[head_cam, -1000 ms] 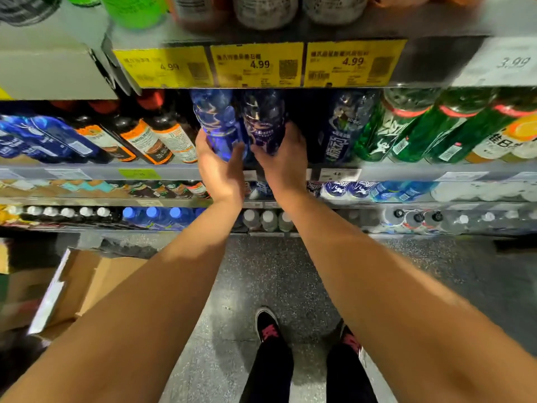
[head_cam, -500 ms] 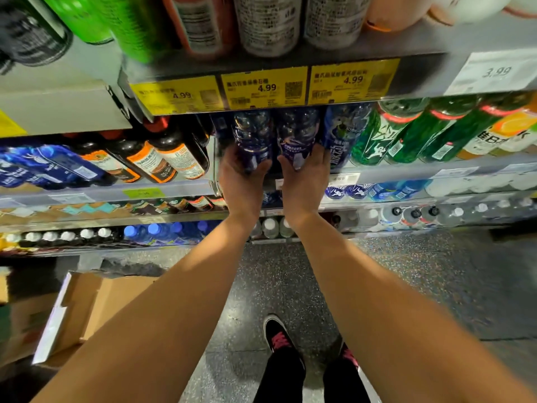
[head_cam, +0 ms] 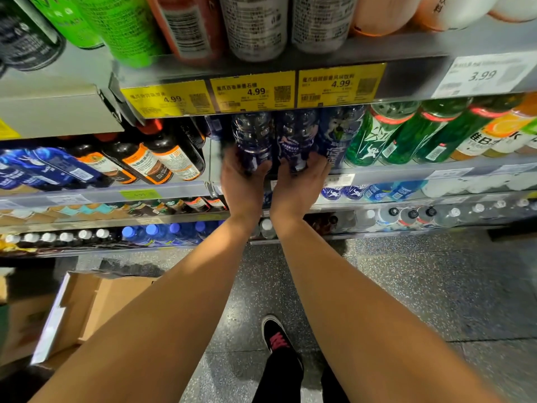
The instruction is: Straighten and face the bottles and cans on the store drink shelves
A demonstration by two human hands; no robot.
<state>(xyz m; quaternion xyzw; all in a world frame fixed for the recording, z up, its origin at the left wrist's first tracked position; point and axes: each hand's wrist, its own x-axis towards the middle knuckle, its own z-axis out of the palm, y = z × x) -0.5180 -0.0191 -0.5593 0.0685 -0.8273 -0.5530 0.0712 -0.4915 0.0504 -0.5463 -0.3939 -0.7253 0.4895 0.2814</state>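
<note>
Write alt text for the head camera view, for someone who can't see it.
A person's left hand and right hand each grip a dark blue bottle, left bottle and right bottle, side by side on a store drink shelf. Yellow price tags hang above; green bottles stand to the right.

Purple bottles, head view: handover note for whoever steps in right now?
Left hand: grips the base of the left purple bottle.
Right hand: grips the base of the right purple bottle.
Both bottles stand side by side at the front of the middle shelf, under the yellow price tags, label on the right one facing out.
Done: the green bottles to the right look lined up.
Left: release these two once they sit square, then check the blue-label bottle beside them and the dark orange-label bottles to the left.
</note>
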